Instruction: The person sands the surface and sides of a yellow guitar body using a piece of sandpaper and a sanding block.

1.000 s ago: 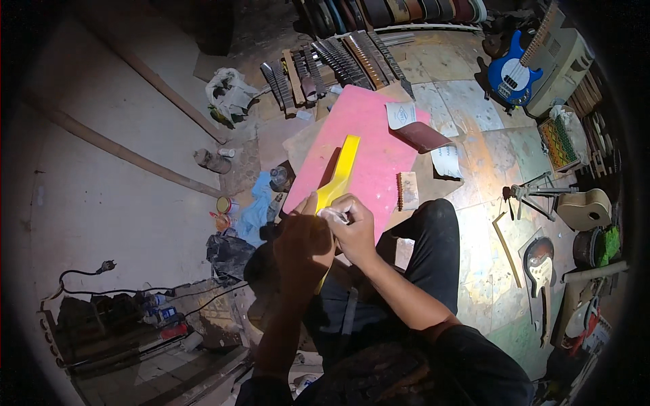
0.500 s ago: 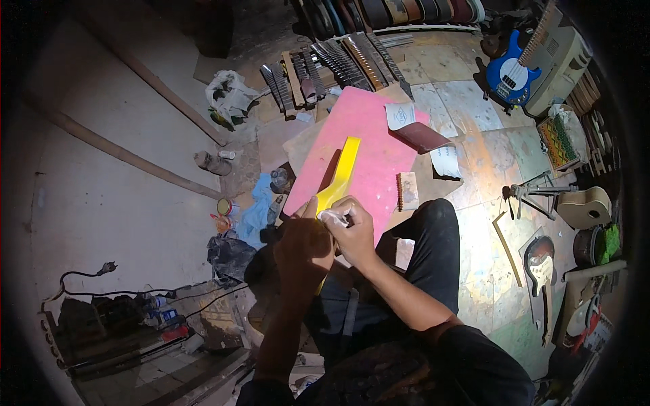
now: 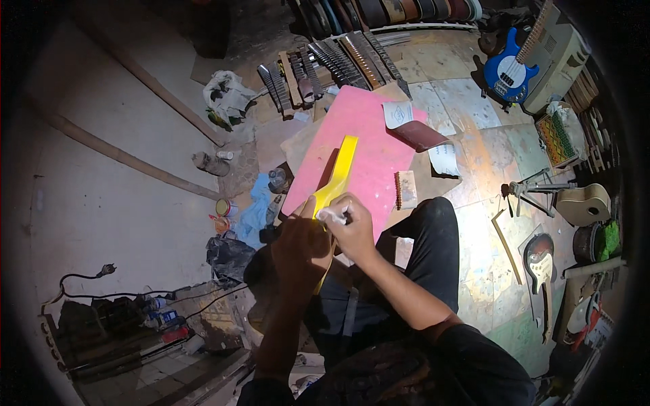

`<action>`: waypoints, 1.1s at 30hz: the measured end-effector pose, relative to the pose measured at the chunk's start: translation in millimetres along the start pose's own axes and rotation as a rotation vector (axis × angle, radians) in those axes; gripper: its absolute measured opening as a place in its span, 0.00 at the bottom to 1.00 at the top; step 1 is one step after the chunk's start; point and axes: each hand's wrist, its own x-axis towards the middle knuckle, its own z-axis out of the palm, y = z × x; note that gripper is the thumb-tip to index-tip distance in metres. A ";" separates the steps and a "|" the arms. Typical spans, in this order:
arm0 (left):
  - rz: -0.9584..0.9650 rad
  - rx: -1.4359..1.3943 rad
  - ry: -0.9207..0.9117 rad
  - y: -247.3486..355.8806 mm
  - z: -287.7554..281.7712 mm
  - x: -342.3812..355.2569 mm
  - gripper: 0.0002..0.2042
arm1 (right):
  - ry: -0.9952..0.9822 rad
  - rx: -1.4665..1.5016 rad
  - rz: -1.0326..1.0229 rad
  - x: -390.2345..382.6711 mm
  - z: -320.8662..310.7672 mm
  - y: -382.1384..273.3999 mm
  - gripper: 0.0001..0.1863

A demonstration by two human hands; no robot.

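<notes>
A glossy yellow strap [image 3: 344,164] stretches from my hands toward the far side, above a pink board [image 3: 376,128]. My left hand [image 3: 299,245] is closed round its near part, and a short end shows below that hand. Pinched in the fingers of my right hand [image 3: 354,228] is a small crumpled white cloth [image 3: 331,215], which lies against the strap beside my left thumb. My own hand covers part of the cloth and the strap's near stretch.
Right of the board lie a curled brown sheet [image 3: 421,134] and a small pale block [image 3: 406,189]. Punch-like tools [image 3: 338,64] line the far side. A blue bass guitar [image 3: 509,73] stands far right, a tripod [image 3: 531,193] nearer. Blue cloth [image 3: 256,213] lies left.
My right hand and the white cloth have shifted very slightly along the strap. The left hand keeps its hold, and the whole view has moved a little.
</notes>
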 end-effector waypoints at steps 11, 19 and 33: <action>-0.045 -0.085 0.030 -3.9 6.7 -1.3 0.06 | 0.091 0.086 0.207 8.6 0.3 2.6 0.10; 0.179 0.135 0.031 -7.5 1.2 3.2 0.07 | 0.062 0.056 0.180 6.2 2.0 3.5 0.12; 0.041 -0.005 0.022 3.7 0.5 -0.2 0.08 | 0.069 0.028 0.164 16.0 -3.1 9.6 0.10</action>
